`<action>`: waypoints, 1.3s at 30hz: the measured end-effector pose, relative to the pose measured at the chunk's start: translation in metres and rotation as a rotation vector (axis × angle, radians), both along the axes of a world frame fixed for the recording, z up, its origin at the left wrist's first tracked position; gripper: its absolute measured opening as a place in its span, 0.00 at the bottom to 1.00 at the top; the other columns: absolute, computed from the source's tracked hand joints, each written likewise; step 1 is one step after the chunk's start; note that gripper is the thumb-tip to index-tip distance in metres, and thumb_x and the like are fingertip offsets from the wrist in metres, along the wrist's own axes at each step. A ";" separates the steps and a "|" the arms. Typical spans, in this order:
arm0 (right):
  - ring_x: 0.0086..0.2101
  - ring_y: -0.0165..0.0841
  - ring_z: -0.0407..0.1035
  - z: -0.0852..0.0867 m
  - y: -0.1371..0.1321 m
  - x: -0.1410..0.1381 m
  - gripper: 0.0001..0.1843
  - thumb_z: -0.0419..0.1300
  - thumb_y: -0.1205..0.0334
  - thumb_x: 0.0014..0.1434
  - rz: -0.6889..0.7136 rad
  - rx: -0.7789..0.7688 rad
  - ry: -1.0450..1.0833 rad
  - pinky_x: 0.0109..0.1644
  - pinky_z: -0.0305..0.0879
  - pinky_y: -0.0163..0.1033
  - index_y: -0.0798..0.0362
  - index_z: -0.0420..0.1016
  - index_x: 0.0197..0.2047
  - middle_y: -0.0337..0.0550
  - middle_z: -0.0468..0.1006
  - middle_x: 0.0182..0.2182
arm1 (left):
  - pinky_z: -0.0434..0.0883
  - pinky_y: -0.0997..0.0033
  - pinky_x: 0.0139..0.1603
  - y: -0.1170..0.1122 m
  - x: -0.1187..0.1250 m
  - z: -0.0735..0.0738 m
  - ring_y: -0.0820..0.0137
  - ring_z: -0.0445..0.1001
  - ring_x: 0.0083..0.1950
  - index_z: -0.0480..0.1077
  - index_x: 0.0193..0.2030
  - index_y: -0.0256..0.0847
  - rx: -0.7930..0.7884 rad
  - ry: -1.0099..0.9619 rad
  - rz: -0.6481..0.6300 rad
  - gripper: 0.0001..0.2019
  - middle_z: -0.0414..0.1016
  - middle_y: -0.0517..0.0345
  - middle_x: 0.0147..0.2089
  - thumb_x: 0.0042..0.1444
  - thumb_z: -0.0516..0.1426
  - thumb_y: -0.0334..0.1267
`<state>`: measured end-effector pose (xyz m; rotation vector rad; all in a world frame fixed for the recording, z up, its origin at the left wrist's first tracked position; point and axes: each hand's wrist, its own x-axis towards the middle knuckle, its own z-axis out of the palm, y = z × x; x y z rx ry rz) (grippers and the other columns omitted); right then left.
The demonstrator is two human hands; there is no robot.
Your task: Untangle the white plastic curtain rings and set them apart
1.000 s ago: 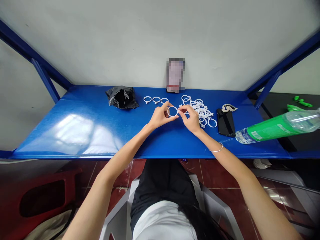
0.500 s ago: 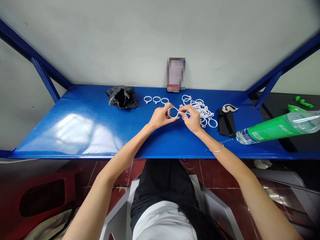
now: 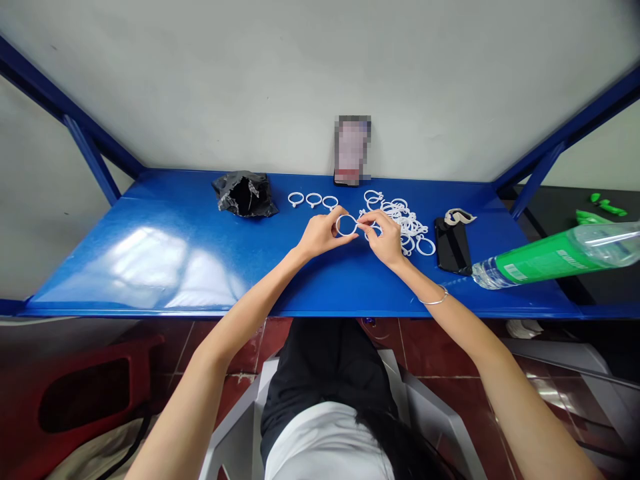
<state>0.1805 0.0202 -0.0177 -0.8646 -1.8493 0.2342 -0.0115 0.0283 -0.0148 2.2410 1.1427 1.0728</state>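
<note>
Ring (image 3: 346, 236) is pinched over the desk (image 3: 260, 263) between left hand (image 3: 320, 233) and right hand (image 3: 383, 239), both grips closed on it, three rings (image 3: 313, 204) lined up at its 10 o'clock, messy pile (image 3: 403, 219) at 3 o'clock, so I'd guess early days, most left.

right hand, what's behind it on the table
Part of a pile of white rings on the blue table shows behind and right of the right hand. Whatever the hand covers can't be seen.

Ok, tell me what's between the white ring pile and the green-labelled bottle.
In the head view, a black phone lies between ring pile and bottle, a cream item at its far end.
</note>
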 end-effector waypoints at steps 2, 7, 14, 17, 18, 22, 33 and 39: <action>0.34 0.35 0.74 0.000 0.000 -0.001 0.05 0.59 0.61 0.66 0.011 0.001 0.012 0.40 0.71 0.42 0.49 0.74 0.36 0.41 0.79 0.32 | 0.58 0.77 0.27 0.000 0.000 0.000 0.76 0.65 0.22 0.66 0.44 0.39 -0.005 0.007 0.011 0.21 0.65 0.69 0.21 0.55 0.62 0.54; 0.35 0.35 0.74 0.001 -0.001 -0.003 0.09 0.57 0.55 0.68 -0.007 -0.057 0.012 0.41 0.73 0.43 0.49 0.75 0.39 0.43 0.80 0.35 | 0.58 0.77 0.26 0.001 0.000 0.001 0.76 0.65 0.21 0.66 0.44 0.40 -0.009 0.000 0.035 0.21 0.66 0.69 0.21 0.55 0.62 0.53; 0.36 0.35 0.75 0.001 -0.002 -0.004 0.09 0.58 0.54 0.67 -0.016 -0.050 0.009 0.41 0.73 0.42 0.49 0.75 0.41 0.43 0.80 0.36 | 0.58 0.77 0.26 0.001 0.000 0.001 0.76 0.65 0.21 0.66 0.45 0.40 -0.012 0.003 0.045 0.21 0.65 0.70 0.21 0.54 0.62 0.54; 0.36 0.35 0.75 0.001 -0.002 -0.004 0.08 0.58 0.56 0.67 -0.012 -0.031 0.016 0.41 0.73 0.42 0.49 0.75 0.39 0.43 0.80 0.36 | 0.58 0.77 0.27 0.002 -0.001 0.000 0.75 0.66 0.22 0.66 0.45 0.40 -0.011 0.035 0.038 0.21 0.65 0.69 0.21 0.55 0.61 0.55; 0.36 0.35 0.75 0.001 -0.002 -0.004 0.08 0.59 0.56 0.67 -0.010 -0.024 0.019 0.41 0.73 0.42 0.49 0.75 0.39 0.43 0.80 0.36 | 0.58 0.76 0.27 0.002 -0.001 0.000 0.75 0.66 0.22 0.67 0.45 0.40 -0.012 0.044 0.035 0.22 0.66 0.68 0.22 0.56 0.61 0.55; 0.37 0.36 0.75 0.000 -0.002 -0.003 0.07 0.59 0.57 0.67 -0.002 -0.007 0.026 0.40 0.73 0.42 0.49 0.75 0.39 0.43 0.80 0.36 | 0.58 0.76 0.27 0.003 -0.001 -0.002 0.74 0.67 0.23 0.66 0.46 0.40 -0.017 0.075 0.020 0.22 0.66 0.67 0.22 0.56 0.60 0.56; 0.37 0.37 0.75 -0.004 0.000 -0.001 0.08 0.59 0.57 0.66 -0.019 -0.004 0.010 0.43 0.72 0.45 0.49 0.74 0.35 0.43 0.80 0.34 | 0.58 0.76 0.27 0.003 -0.001 -0.003 0.72 0.69 0.24 0.65 0.47 0.40 -0.024 0.127 0.009 0.24 0.67 0.66 0.23 0.57 0.60 0.58; 0.37 0.37 0.75 -0.003 0.000 -0.001 0.07 0.59 0.58 0.66 0.009 0.014 0.038 0.44 0.72 0.45 0.49 0.75 0.35 0.43 0.80 0.33 | 0.58 0.76 0.27 0.002 -0.001 -0.002 0.71 0.70 0.25 0.65 0.48 0.40 -0.021 0.155 0.021 0.24 0.68 0.66 0.23 0.57 0.60 0.58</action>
